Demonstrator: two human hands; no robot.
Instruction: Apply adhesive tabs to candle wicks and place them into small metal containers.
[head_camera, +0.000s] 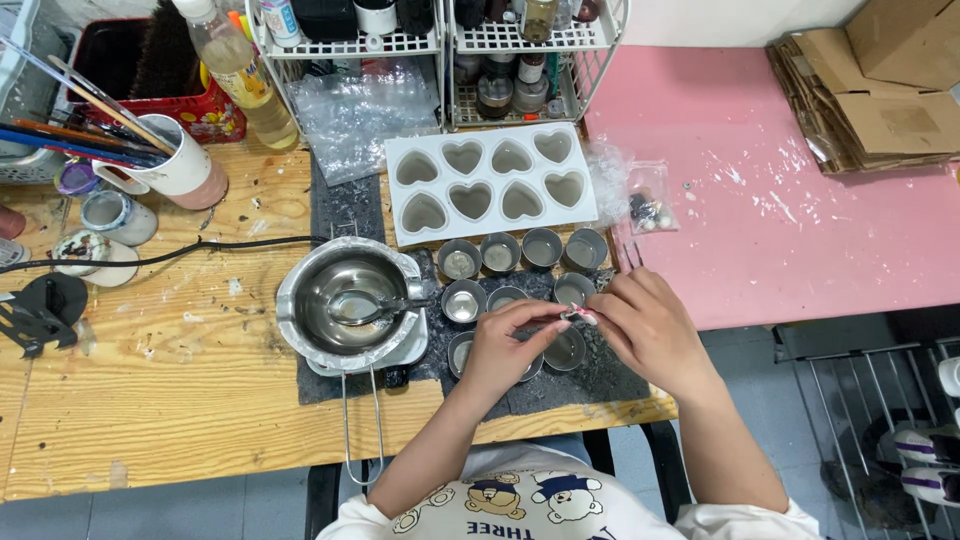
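Both hands, left hand (505, 345) and right hand (645, 325), are pinching a small pink-white piece (580, 316) over small metal cups (523, 250); cups and heart mould (490, 183) are sitting seemingly unfilled.

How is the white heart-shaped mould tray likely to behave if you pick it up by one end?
The white mould tray looks like soft silicone, so it would probably sag or flex rather than stay stiff. Its heart cavities appear empty, so it is likely light. Lying flat and wide on the wooden table, it seems unlikely to tip or roll if nudged.
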